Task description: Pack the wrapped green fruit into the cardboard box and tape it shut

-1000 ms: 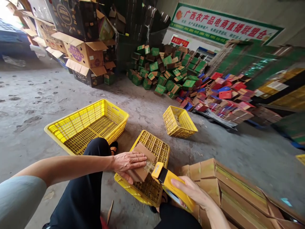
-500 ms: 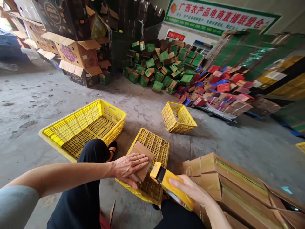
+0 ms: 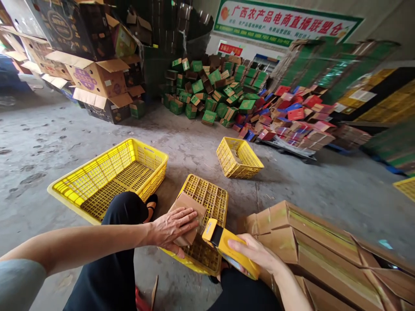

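Note:
A small brown cardboard box (image 3: 189,205) rests on an upturned yellow plastic crate (image 3: 212,194) between my knees. My left hand (image 3: 177,225) lies on top of the box, fingers stretched out and pressing flat. Wrapped round a yellow tape dispenser (image 3: 235,250), my right hand (image 3: 256,252) keeps it beside the box's right side. The dispenser's head points at the box; whether tape joins the two I cannot tell.
A large yellow crate (image 3: 149,156) stands at my left, a smaller yellow basket (image 3: 241,162) ahead. Flattened cardboard boxes (image 3: 324,242) are stacked at my right. Green boxes (image 3: 209,116), red boxes (image 3: 295,113) and open cartons (image 3: 97,80) pile up farther back.
The whole view has shifted slightly left. My hands, the box and the tape dispenser keep nearly the same places relative to each other.

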The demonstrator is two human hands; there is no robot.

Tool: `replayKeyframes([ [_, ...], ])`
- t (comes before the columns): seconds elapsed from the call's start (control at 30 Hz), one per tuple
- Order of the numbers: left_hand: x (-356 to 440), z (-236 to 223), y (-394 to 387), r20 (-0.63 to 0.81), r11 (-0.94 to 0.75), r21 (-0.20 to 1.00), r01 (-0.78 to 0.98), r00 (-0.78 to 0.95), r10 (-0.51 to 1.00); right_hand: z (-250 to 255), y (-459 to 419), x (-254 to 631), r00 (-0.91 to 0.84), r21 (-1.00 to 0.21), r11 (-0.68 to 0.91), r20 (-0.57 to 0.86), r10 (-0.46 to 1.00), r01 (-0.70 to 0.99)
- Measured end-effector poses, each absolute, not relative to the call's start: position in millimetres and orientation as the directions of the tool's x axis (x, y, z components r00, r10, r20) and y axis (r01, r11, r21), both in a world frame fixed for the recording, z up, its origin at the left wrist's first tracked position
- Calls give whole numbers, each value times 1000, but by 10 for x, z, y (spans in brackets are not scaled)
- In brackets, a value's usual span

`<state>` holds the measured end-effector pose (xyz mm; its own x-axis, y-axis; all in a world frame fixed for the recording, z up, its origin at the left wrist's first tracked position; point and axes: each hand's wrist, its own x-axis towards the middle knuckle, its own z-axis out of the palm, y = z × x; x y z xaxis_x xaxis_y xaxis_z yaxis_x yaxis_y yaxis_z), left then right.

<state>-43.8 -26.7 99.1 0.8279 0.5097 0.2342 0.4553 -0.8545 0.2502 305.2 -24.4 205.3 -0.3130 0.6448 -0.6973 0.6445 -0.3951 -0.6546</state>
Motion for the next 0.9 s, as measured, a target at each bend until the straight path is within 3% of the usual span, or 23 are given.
replayKeyframes([
  [0.27,-291,999,-322,266,-880,212,424,842,470,2052,-349,3050,-257,-660,-441,-690,677,608],
  [0.77,-375,1028,-224,168,-885,198,422,875,455,1694,-343,3251,-500,-785,-398,-612,612,474],
  [0.9,-394,1044,-218,150,-879,194,436,872,466,1698,-400,3334,-471,-783,-390,-609,638,485],
])
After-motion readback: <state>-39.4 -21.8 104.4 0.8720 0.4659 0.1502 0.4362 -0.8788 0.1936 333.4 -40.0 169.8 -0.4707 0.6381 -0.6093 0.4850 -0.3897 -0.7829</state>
